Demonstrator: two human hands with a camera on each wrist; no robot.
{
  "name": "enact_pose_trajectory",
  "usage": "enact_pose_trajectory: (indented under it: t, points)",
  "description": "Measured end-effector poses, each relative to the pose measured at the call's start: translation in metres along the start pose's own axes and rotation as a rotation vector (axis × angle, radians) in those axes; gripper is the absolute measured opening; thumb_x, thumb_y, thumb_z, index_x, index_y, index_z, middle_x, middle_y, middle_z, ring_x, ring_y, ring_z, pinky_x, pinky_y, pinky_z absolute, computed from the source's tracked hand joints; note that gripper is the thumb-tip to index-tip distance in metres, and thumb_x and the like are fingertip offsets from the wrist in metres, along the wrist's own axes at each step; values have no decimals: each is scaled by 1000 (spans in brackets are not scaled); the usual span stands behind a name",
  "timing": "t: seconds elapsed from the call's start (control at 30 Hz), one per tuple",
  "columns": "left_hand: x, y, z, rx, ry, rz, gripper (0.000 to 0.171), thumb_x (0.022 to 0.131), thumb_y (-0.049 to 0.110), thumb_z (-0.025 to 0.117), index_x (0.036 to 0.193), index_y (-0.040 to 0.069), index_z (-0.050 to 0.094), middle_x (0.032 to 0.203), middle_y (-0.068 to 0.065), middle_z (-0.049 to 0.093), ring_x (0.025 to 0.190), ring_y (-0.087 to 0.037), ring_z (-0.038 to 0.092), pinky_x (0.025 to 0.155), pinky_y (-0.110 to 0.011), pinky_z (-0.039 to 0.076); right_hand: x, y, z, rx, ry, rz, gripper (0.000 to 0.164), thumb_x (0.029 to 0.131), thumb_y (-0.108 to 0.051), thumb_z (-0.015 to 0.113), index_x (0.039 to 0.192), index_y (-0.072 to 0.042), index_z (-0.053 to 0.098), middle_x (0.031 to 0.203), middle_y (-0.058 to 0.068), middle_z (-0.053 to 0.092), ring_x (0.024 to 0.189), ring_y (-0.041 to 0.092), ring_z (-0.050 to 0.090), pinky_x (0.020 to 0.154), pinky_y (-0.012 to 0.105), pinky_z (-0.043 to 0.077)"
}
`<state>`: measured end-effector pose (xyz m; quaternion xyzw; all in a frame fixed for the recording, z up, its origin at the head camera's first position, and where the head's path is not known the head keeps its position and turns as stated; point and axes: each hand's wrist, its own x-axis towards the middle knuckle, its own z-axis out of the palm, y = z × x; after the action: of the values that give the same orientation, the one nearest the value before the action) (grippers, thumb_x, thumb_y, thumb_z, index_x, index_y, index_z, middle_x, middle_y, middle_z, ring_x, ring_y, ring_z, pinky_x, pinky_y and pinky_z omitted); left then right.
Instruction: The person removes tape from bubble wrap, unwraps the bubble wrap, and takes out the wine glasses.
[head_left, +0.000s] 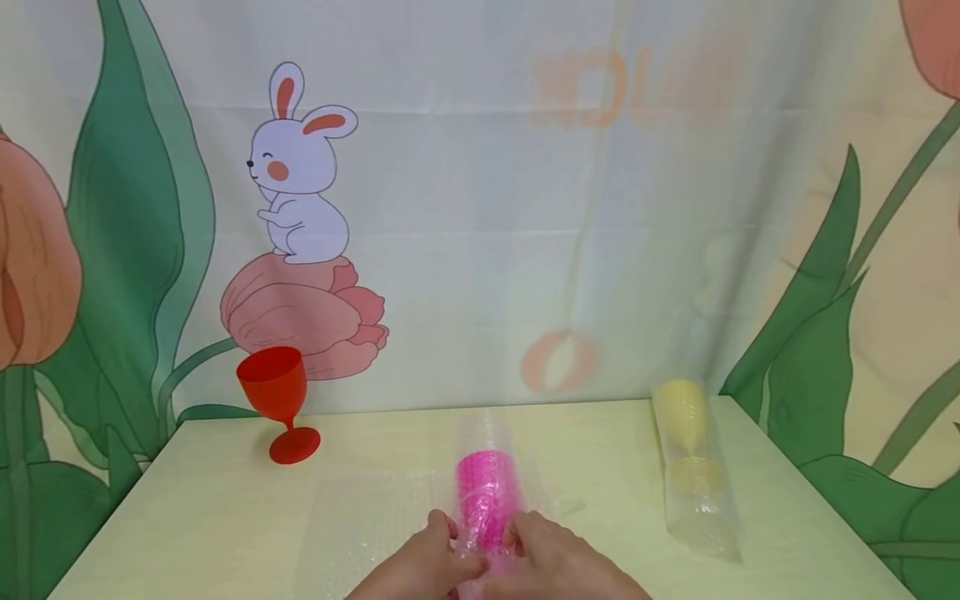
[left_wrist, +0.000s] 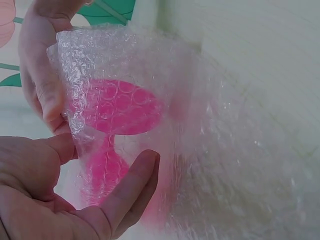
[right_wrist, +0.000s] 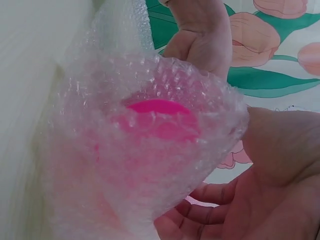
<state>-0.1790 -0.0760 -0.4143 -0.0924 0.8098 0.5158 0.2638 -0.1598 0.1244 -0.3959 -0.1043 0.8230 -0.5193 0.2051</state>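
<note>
A bright pink goblet (head_left: 486, 496) lies wrapped in clear bubble wrap (left_wrist: 115, 47) at the front middle of the table. Its round base and stem show through the wrap in the left wrist view. My left hand (head_left: 427, 560) grips the wrapped goblet from the left near its base end, two fingers stretched over the plastic. From the other side my right hand (head_left: 562, 562) holds the wrap, thumb and fingers bent at its edge. In the right wrist view, layers of bubble wrap (right_wrist: 125, 175) cover most of the pink.
A red goblet (head_left: 277, 387) stands unwrapped at the back left. Toward the right lies a yellow goblet (head_left: 684, 417) rolled in bubble wrap. A flat part of the wrap (head_left: 360, 525) spreads over the table left of the pink goblet. Behind the table hangs a printed curtain (head_left: 450, 208).
</note>
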Motion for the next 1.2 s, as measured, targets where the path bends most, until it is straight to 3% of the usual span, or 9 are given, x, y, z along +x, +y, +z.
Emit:
enact_pose_trajectory:
  t: [0.17,0.27,0.43,0.53,0.67,0.77,0.87,1.0,1.2]
  points:
    - [1,1,-1,50,3,14,90,87,47,79,148,1,33,109,-13,57,96,-31,55,79,-46,59,13,1,-8,-142,-1,-33,27,90,-32,78,95,-11,62,79,3,60,75,20,56,64,33,46]
    - [3,2,1,39,5,-3,83,88,40,80,146,3,33,102,-14,57,92,-29,57,75,-40,60,19,3,-14,-264,17,-124,6,95,-14,70,91,-12,67,78,-1,60,75,17,54,66,32,45]
    - [7,5,4,62,40,-35,89,89,37,81,152,3,28,104,-14,58,91,-28,57,77,-40,59,25,6,-19,-359,91,-237,23,89,10,60,97,-6,75,79,-3,64,71,13,53,66,28,49]
    - [9,4,4,50,36,-41,99,89,36,81,159,3,20,112,-16,59,93,-30,58,79,-43,60,27,9,-19,-375,127,-266,29,85,14,55,99,-2,76,79,-3,64,70,12,52,66,27,49]
    - [11,2,3,-24,10,-45,105,89,34,81,162,0,13,132,-26,54,99,-34,58,83,-52,60,30,12,-15,-399,178,-276,24,85,14,52,87,-4,69,70,-3,53,65,10,45,62,26,45]
    - [11,1,3,-76,-15,-13,101,92,29,79,161,-4,13,141,-32,47,104,-37,57,87,-57,57,33,14,-9,-385,191,-218,18,91,9,49,87,-7,57,68,-2,45,64,12,42,60,27,42]
    - [11,1,2,-120,-47,34,95,94,24,76,160,-6,13,142,-33,45,108,-38,56,90,-59,55,35,16,-4,-349,189,-143,14,100,0,48,89,-8,50,70,0,43,64,14,41,58,27,39]
    - [10,3,3,-113,-59,86,88,95,19,74,158,-6,17,136,-30,48,108,-37,55,92,-59,55,36,16,1,-281,178,-63,19,104,-20,56,91,-7,48,71,3,41,63,16,40,53,26,34]
    - [13,6,3,-81,-19,108,84,92,15,77,155,-5,25,131,-27,53,106,-34,60,91,-57,56,39,19,1,-350,181,-129,25,100,-25,69,94,-10,49,71,2,46,60,14,44,52,25,37]
